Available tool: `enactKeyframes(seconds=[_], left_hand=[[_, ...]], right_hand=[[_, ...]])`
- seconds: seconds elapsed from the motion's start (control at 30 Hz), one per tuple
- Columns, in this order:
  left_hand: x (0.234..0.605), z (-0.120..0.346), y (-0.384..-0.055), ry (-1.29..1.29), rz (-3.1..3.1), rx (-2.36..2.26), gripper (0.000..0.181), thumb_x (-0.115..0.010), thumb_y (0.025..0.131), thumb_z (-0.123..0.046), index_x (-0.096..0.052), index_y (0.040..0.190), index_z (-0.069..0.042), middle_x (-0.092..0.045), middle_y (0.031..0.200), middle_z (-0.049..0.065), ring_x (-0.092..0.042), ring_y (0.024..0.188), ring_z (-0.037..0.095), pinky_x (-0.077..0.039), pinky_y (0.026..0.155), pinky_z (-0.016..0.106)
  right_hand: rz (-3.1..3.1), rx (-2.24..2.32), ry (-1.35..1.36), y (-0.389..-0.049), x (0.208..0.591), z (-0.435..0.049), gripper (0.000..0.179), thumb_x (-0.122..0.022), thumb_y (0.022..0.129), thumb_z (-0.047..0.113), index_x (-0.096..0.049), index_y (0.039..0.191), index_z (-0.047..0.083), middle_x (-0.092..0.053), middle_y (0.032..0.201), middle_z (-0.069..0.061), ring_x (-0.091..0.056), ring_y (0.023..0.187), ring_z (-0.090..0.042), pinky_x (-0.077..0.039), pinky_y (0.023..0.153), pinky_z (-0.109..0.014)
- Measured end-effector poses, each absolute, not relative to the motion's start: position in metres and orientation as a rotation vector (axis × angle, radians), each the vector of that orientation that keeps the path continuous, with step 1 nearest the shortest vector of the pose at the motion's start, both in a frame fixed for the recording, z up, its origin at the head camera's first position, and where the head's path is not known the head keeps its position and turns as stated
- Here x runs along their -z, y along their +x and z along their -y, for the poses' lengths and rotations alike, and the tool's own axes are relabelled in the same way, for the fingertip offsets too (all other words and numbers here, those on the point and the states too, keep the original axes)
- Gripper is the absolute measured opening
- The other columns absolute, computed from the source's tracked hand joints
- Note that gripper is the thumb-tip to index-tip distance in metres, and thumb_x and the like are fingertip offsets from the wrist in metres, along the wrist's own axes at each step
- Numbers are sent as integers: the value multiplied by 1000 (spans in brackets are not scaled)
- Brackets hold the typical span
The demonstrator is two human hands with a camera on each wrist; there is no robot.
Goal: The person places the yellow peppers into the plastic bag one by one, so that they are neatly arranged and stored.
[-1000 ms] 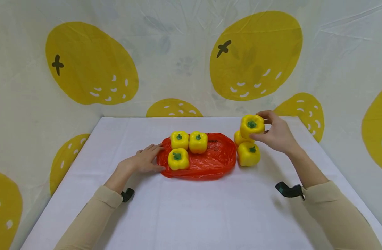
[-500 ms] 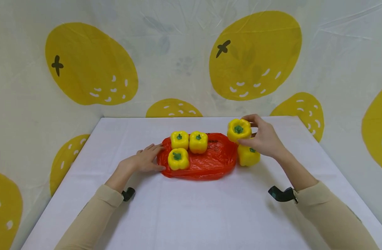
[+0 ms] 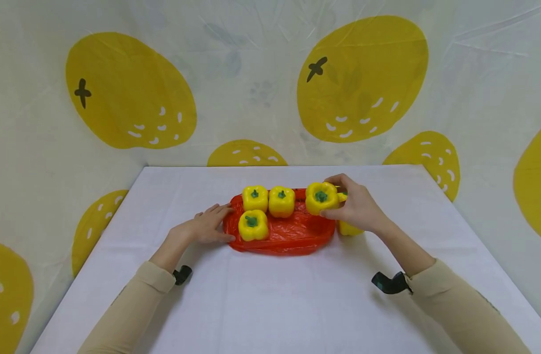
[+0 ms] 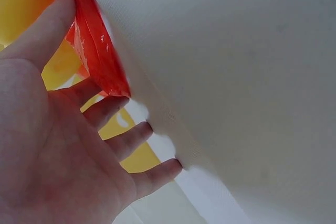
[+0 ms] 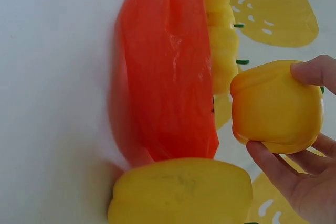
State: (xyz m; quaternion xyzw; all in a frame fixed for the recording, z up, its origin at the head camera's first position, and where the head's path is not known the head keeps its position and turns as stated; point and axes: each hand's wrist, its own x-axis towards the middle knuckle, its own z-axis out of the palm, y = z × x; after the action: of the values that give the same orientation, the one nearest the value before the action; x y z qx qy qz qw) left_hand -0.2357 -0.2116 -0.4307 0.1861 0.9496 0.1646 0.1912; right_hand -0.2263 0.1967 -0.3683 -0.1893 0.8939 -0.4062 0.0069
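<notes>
My right hand grips a yellow bell pepper with a green stem, thumb and fingers on opposite sides. It hangs over the right part of a red plastic bag; in the right wrist view that held pepper is above the bag's rim. Three more yellow peppers sit grouped on the bag's left half. At the bag's left end my left hand lies with fingers spread, and the left wrist view has its thumb and fingertips touching the red plastic.
Two yellow peppers stand just right of the bag: the nearer pepper is partly behind my right hand, the farther pepper mostly hidden. A white cloth covers the table. Behind it hangs a curtain printed with large yellow fruit.
My right hand has carried its pepper leftward and lower, from above the peppers on the right to over the bag. The left hand and the three peppers on the bag have stayed put.
</notes>
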Motion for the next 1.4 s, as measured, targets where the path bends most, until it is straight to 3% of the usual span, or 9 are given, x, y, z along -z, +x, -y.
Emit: enactKeyframes(seconds=[1.2,1.4], left_hand=[[431,211,-236,512,-2673,-439,90,-74,90,-51,-33,161,-11,-26,166,16,-14,153,43,-14,114,74],[432,211,-235,515,-2676,-443,90,-74,90,-51,-33,160,-10,-27,166,16,-14,153,44,-15,114,74]], right_hand=[[-2658,1178,-535,-211,402,-150,76,-93,73,38,-50,132,16,-58,130,-5,-54,122,-28,-56,94,-46],[-2683,1159,-524,-209,406,-142,76,-93,74,36,-50,132,14,-59,128,-5,-55,119,-26,-57,93,-44]])
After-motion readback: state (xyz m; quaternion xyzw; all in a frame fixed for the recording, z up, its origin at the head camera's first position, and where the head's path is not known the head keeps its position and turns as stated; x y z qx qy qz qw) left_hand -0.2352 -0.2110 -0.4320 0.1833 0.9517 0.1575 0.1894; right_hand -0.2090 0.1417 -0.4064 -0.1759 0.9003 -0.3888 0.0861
